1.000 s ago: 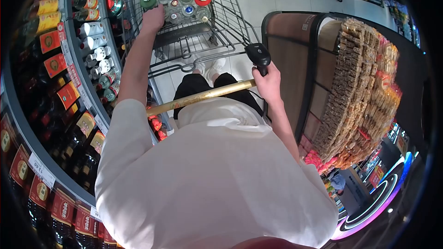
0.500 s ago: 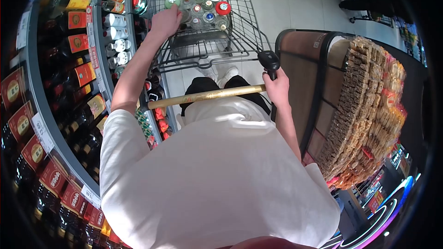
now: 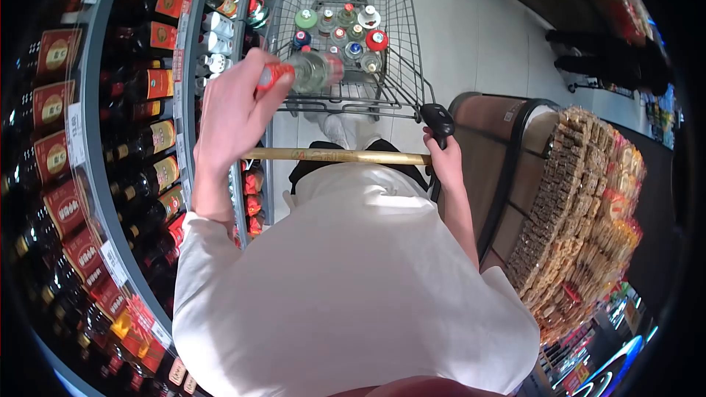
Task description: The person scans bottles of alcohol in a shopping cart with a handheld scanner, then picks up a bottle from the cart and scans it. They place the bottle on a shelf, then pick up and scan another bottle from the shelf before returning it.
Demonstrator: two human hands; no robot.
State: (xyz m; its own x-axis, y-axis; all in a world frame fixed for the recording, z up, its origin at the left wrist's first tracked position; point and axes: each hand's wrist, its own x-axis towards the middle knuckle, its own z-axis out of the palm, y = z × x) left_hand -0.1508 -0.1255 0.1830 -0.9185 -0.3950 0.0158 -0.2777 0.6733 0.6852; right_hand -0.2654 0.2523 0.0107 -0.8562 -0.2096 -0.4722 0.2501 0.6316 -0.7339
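My left hand [image 3: 239, 106] is closed around the red cap of a clear glass bottle [image 3: 312, 72]. The bottle lies nearly sideways, blurred by motion, above the near end of the shopping cart [image 3: 401, 26]. Inside the cart stand several glass bottles, among them ones with a green cap [image 3: 306, 18], a red cap [image 3: 376, 40] and a white cap [image 3: 369, 16]. My right hand [image 3: 444, 153] is wrapped round the right end of the gold cart handle [image 3: 353, 156], just below a black fitting [image 3: 437, 119].
Shelves of dark bottles [image 3: 163, 77] with red and yellow labels line the left side, close to my left arm. On the right stands a brown display stand [image 3: 485, 140] piled with packaged snacks [image 3: 562, 206]. A person's dark-clad legs [image 3: 603, 55] show at the upper right.
My left hand has come back from the bottles in the cart toward the shelf side and now holds a red-capped bottle. My right hand stays on the handle.
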